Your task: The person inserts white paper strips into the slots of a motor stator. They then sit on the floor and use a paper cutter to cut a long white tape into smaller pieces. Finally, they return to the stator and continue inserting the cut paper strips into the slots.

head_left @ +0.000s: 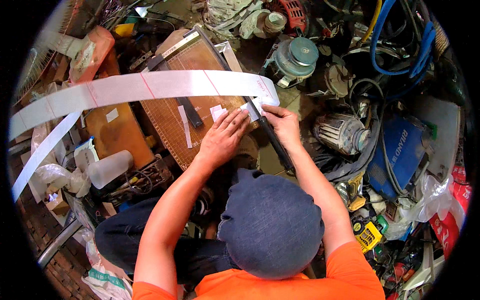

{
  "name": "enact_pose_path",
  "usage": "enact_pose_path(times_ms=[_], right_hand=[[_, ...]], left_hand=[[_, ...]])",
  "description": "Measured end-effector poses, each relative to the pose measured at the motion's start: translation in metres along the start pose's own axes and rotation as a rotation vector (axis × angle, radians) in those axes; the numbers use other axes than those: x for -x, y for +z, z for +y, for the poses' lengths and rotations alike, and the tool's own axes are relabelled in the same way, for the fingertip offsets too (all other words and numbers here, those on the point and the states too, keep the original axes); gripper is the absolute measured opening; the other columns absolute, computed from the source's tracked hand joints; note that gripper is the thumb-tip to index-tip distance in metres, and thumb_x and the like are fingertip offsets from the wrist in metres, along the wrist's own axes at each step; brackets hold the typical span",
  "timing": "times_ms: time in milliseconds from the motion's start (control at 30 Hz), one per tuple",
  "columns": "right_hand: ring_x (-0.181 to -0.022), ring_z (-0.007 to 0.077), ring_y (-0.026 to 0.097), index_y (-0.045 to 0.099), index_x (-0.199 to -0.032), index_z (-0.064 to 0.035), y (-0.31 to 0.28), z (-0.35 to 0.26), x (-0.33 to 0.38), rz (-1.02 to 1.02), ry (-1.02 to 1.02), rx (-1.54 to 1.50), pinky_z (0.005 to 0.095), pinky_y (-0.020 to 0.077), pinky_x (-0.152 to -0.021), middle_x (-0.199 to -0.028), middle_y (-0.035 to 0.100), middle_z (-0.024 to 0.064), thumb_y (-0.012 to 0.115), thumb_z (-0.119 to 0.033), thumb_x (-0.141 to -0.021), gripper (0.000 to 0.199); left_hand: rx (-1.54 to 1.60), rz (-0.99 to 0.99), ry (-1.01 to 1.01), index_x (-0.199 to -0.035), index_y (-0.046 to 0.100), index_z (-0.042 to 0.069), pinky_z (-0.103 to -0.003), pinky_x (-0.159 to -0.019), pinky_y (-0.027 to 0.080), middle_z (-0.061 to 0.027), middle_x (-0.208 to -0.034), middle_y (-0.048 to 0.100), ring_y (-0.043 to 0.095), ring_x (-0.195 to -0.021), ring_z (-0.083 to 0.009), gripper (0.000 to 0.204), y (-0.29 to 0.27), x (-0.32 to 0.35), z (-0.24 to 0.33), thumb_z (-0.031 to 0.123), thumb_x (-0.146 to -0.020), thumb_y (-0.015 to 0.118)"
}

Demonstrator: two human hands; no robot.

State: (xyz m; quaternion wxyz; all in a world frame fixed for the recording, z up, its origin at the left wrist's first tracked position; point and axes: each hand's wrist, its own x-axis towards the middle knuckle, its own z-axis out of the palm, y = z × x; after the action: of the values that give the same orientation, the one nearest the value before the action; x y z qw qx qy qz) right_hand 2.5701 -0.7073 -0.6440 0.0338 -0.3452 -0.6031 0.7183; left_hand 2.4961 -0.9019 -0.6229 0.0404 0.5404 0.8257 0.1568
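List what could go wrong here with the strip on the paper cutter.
1. Both hands sit by the cutter's blade arm: the left hand presses flat on the board, the right hand pinches the strip's end at the blade edge. Fingers could get nicked.
2. The long white strip arcs unsupported off the board's left side; its weight might pull the end askew and skew a cut.
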Motion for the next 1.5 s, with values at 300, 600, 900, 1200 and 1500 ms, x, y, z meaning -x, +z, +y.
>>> enact_pose_path(times_ms=[300, 600, 900, 1200, 1500], right_hand=[[-0.076, 0.0106, 0.063, 0.072, -0.101, 0.0009, 0.0, -0.004, 0.004, -0.011, 0.059, 0.002, 0.0238, 0.05, -0.071, -0.088, 0.071, 0.0072, 0.067, 0.0, -0.082, 0.02], [-0.078, 0.011, 0.064, 0.072, -0.101, 0.0009, 0.0, -0.005, 0.007, -0.004, 0.062, -0.002, 0.0237, 0.0505, -0.072, -0.09, 0.072, 0.0082, 0.067, -0.002, -0.082, 0.02], [-0.079, 0.0111, 0.064, 0.072, -0.101, 0.0012, 0.001, -0.005, 0.006, -0.024, 0.043, -0.014, 0.0236, 0.0504, -0.073, -0.091, 0.072, 0.0084, 0.068, -0.003, -0.082, 0.02], [-0.08, 0.011, 0.064, 0.072, -0.101, 0.0013, 0.001, -0.008, 0.007, -0.015, 0.087, 0.021, 0.0229, 0.0498, -0.074, -0.091, 0.072, 0.008, 0.068, -0.003, -0.083, 0.02], [-0.09, 0.0131, 0.063, 0.068, -0.113, -0.0003, -0.01, -0.013, 0.01, -0.119, -0.005, 0.023, 0.0262, 0.0482, -0.084, -0.104, 0.07, 0.0084, 0.071, -0.01, -0.083, 0.032]], left_hand=[[0.082, -0.005, -0.006, -0.128, 0.053, 0.003, -0.04, -0.111, 0.031, -0.01, -0.14, 0.046, 0.043, -0.131, -0.0253, 0.046, 0.001, 0.001, -0.001, 0.013, -0.083, 0.052], [0.067, 0.017, 0.001, -0.129, 0.053, 0.004, -0.041, -0.112, 0.031, -0.0108, -0.14, 0.046, 0.041, -0.133, -0.0261, 0.045, 0.003, 0.001, -0.001, 0.013, -0.084, 0.051], [0.053, 0.021, 0.0, -0.126, 0.055, 0.003, -0.041, -0.111, 0.032, -0.0131, -0.139, 0.046, 0.042, -0.133, -0.0275, 0.044, 0.002, 0.001, 0.001, 0.01, -0.083, 0.054], [0.029, 0.003, -0.011, -0.127, 0.054, 0.005, -0.04, -0.112, 0.031, -0.0116, -0.139, 0.046, 0.041, -0.132, -0.026, 0.044, 0.003, 0.001, 0.001, 0.012, -0.084, 0.051], [-0.009, -0.019, 0.01, -0.134, 0.05, 0.01, -0.042, -0.112, 0.031, -0.0122, -0.14, 0.045, 0.04, -0.133, -0.0277, 0.051, 0.007, 0.0, 0.0, 0.012, -0.083, 0.051]])
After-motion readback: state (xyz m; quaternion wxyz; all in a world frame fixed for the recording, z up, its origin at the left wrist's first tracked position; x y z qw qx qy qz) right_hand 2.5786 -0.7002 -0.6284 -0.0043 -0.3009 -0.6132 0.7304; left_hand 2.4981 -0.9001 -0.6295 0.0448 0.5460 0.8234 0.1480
